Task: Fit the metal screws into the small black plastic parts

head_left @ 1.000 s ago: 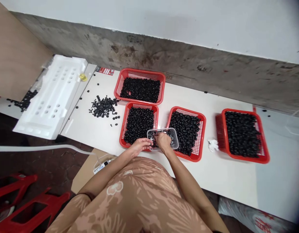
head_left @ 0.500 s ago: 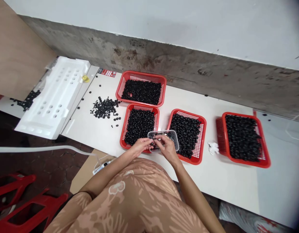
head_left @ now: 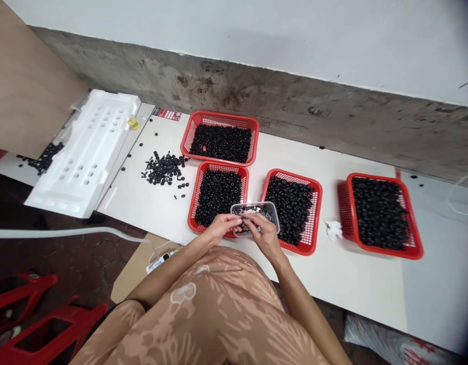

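Observation:
Above a clear plastic box (head_left: 274, 210) with small dark bits in it, my two hands meet at the fingertips. My left hand (head_left: 221, 227) is closed in a pinch on a small black round part (head_left: 242, 219). Thumb and fingers of my right hand (head_left: 264, 235) are drawn together against the same spot; what they pinch is too small to make out. The box rests between a red basket of black ring-shaped parts (head_left: 218, 192) on its left and another red basket (head_left: 313, 218) of similar parts on its right.
Behind stands a third red basket (head_left: 220, 115) of black pieces, and a further one (head_left: 416, 238) sits far right beside a crumpled white tissue (head_left: 333, 230). Loose black parts (head_left: 163, 168) lie left, near a white foam tray (head_left: 81, 152). A white cable (head_left: 66, 233) crosses at left.
My right hand's fingers have curled in closer to my left fingertips, over the clear box. The baskets and the box have stayed in place.

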{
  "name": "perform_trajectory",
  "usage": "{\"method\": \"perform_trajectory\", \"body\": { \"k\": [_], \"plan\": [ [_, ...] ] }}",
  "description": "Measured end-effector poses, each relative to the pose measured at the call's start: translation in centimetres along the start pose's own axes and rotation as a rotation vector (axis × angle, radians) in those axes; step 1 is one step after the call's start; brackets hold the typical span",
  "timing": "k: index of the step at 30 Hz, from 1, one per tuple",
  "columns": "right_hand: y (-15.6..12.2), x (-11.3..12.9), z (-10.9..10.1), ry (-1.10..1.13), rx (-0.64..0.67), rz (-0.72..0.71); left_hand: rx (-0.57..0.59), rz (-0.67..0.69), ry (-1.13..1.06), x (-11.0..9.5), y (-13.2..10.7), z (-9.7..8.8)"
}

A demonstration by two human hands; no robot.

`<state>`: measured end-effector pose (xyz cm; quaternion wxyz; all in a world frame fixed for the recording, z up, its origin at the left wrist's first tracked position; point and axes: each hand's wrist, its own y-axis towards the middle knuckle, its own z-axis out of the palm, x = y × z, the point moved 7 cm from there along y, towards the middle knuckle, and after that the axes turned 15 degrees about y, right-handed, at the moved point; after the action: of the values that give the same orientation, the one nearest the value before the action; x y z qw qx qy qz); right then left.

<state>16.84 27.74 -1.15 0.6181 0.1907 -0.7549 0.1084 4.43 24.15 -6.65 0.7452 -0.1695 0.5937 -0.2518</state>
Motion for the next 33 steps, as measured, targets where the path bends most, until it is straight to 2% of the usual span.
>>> {"method": "perform_trajectory", "body": {
  "k": [6,12,16,24,30,33],
  "plan": [
    [-0.3,-0.2,-0.2,0.018,0.03,-0.013,0.014,0.024,0.104,-0.3,-0.3,0.4],
    [-0.4,0.0,-0.5,0.043,0.016,-0.008,0.018,0.002,0.074,-0.6,-0.5,0.5],
    [-0.5,0.4,-0.4,0.044,0.051,-0.034,0.017,-0.02,0.027,-0.2,-0.4,0.3],
    [-0.5,1.1,-0.4,0.049,0.08,-0.07,0.067,-0.01,0.061,0.1,-0.3,0.2],
    [-0.9,0.2,-1.4,0.094,-0.033,0.012,0.071,-0.029,0.056,-0.1,-0.4,0.2],
    [-1.1,0.0,-1.4,0.065,-0.02,0.028,0.063,0.005,0.037,-0.7,-0.5,0.2]
  ]
}}
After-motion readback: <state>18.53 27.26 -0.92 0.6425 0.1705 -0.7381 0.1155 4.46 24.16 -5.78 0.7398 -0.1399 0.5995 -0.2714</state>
